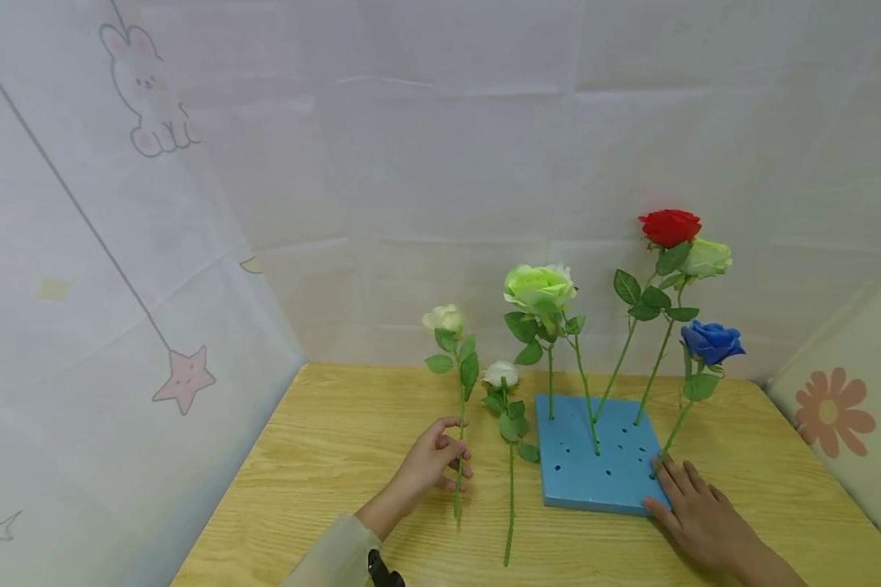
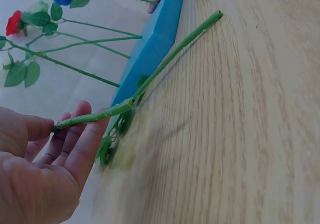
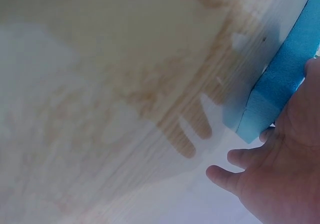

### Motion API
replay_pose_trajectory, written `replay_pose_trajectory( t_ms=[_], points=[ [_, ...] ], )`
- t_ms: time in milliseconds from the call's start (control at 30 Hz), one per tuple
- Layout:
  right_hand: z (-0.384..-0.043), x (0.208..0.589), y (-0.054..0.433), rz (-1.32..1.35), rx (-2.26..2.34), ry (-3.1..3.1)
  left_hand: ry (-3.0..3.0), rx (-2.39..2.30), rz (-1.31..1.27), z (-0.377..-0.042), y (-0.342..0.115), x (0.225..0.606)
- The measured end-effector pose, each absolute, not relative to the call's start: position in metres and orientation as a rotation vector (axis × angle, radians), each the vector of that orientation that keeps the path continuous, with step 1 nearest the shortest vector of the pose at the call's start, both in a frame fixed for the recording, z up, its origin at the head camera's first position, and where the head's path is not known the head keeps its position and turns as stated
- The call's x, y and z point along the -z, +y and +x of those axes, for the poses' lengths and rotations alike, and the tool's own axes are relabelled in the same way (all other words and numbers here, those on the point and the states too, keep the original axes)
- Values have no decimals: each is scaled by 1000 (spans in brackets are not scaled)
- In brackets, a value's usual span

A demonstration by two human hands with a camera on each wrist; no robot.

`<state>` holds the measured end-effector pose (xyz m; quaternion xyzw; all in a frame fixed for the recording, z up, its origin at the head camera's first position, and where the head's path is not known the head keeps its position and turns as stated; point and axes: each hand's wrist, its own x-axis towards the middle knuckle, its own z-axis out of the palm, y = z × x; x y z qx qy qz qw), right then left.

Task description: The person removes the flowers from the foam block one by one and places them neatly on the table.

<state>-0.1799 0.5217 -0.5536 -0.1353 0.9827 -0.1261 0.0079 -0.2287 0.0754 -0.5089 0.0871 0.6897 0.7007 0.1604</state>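
Pinching cream rose [image 1: 444, 319] stem upright, bloom up, left hand [image 1: 431, 461], right hand [image 1: 693, 509] flat on foam block [image 1: 580, 477].

The counter [image 1: 338, 440] is light wood with a visible grain. A white rose [image 1: 501, 374] on a long green stem lies between the counter's middle and its near edge. A large green rose [image 1: 539, 287], a red rose [image 1: 669, 227], a pale green rose [image 1: 706, 258] and a blue rose [image 1: 710, 341] stand upright toward the far right part of the counter. Behind the far edge hangs a pale cloth backdrop [image 1: 440, 163]. Its left panel carries a printed rabbit [image 1: 147, 94] and a pink star [image 1: 183, 377]; the right panel carries an orange flower print [image 1: 825, 412].
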Motion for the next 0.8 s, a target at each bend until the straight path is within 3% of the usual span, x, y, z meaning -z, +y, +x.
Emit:
replay_pose_trajectory(
  t_ms=[800],
  points=[
    [-178,551,520,-427,391,3081,1864,-1921,159,-233,80,536]
  ],
)
